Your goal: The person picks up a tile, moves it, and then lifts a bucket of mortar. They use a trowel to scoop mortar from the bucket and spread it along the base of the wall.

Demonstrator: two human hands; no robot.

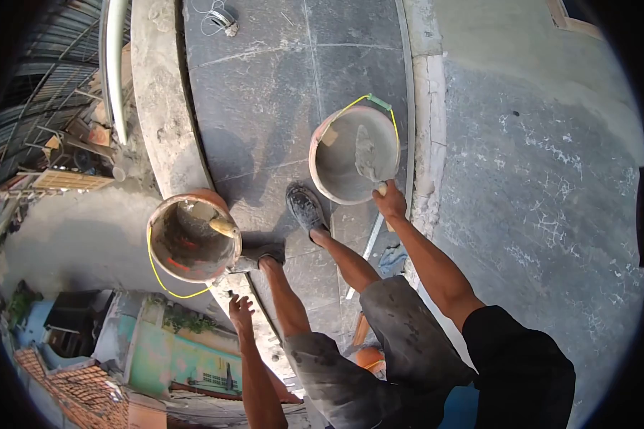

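Note:
My right hand (391, 201) grips the handle of a trowel (366, 154), whose grey-coated blade reaches into a round bucket (313, 159). This bucket stands on the dark tiled floor, has a yellow handle with a green grip, and holds grey, wet-looking cement (340, 168). My left hand (241, 312) is empty, with its fingers apart, just below a second bucket (152, 247) at the left. That orange-rimmed bucket has a yellow wire handle, grey residue inside, and a tool with a tan handle (223, 227) resting in it.
A concrete ledge (166, 107) runs along the left, with a drop to ground and rooftops beyond. Grey plastered wall (529, 179) fills the right side. Near my legs lie a metal straightedge (366, 252), a blue cloth (392, 259) and an orange object (370, 360). Wire (218, 18) lies at the top.

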